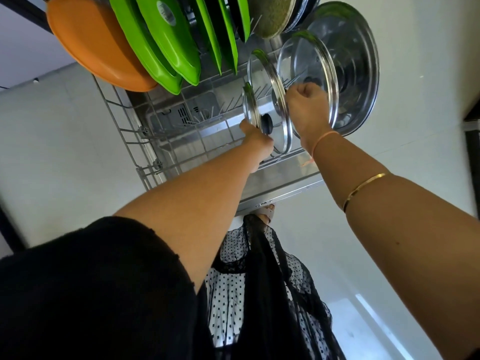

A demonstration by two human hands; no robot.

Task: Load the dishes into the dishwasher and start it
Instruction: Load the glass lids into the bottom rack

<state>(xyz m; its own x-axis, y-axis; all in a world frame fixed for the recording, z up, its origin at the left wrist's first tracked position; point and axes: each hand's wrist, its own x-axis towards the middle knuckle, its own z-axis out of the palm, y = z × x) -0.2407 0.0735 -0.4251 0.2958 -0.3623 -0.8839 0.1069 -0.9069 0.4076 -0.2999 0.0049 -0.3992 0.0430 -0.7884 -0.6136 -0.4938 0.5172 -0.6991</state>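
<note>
The pulled-out dishwasher rack (130,141) lies below me over the open door. My left hand (255,137) grips a small glass lid (250,110) by its black knob, holding it upright on edge in the rack. My right hand (307,105) is curled between two larger glass lids; it grips the middle glass lid (270,81) from behind, though the fingers are hidden. A bigger glass lid (322,61) and a steel lid (361,68) stand behind it.
An orange plate (91,45), several green plates (166,40) and a speckled dish (272,14) stand in the rack's far rows. The detergent compartment (187,113) shows on the open door (280,185). White floor surrounds the rack; my foot (267,213) stands at the door's edge.
</note>
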